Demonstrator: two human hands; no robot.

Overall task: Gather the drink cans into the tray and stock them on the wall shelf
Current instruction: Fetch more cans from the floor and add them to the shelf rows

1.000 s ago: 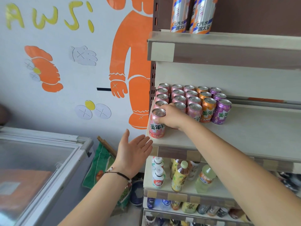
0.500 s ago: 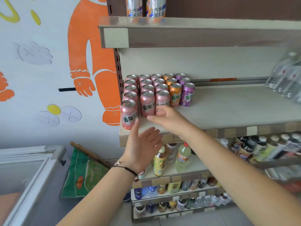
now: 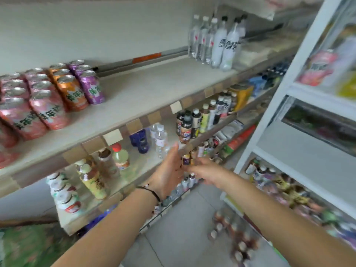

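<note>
Two hands are seen in front of the wall shelf (image 3: 146, 97), both empty; the left hand (image 3: 169, 170) is held upright with its fingers (image 3: 174, 151) straight and together, a black cord at the wrist; the right hand (image 3: 206, 172) is blurred, its fingers seemingly loose and slightly apart, nothing held in them. The drink cans are stood in rows at the shelf's left end: pink cans (image 3: 48, 108) in front and to the left, orange cans (image 3: 70, 91) beside them, purple cans (image 3: 90, 87) at the right of the group; all are upright and touching. Clear and white bottles (image 3: 217, 41) are stood well apart from the cans, further right on the same shelf; bottled drinks (image 3: 92, 178) are ranged on the shelf below; a white rack (image 3: 285, 79) is seen at the right; more bottles (image 3: 233, 234), blurred, are set on the floor.
</note>
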